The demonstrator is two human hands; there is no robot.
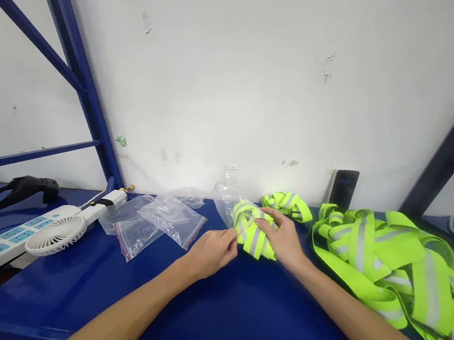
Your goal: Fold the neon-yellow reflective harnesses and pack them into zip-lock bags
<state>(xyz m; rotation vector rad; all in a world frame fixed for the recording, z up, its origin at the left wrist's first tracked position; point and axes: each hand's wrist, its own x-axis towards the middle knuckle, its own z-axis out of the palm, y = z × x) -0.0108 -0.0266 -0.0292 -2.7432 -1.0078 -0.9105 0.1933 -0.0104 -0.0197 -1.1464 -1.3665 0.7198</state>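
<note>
My left hand (213, 252) is closed in a pinch on the edge of a clear plastic bag (226, 195), just left of a bundled neon-yellow reflective strap (256, 244). My right hand (283, 238) grips that bundle from the right, its fingers bent over the top. The bundle appears to be partly inside the bag's mouth; how far in is hard to make out. Behind my right hand, against the wall, lies another small strap bundle (289, 203). A big loose heap of the same reflective straps (392, 263) spreads beside my right forearm.
Several flat clear zip bags (171, 218) lie on the blue shelf (205, 314) to the left. Farther left are a white fan (57, 235), a power strip (7, 239) and a black strapped object (28, 188). A phone (342, 187) leans on the wall. Blue posts (80, 68) flank the shelf.
</note>
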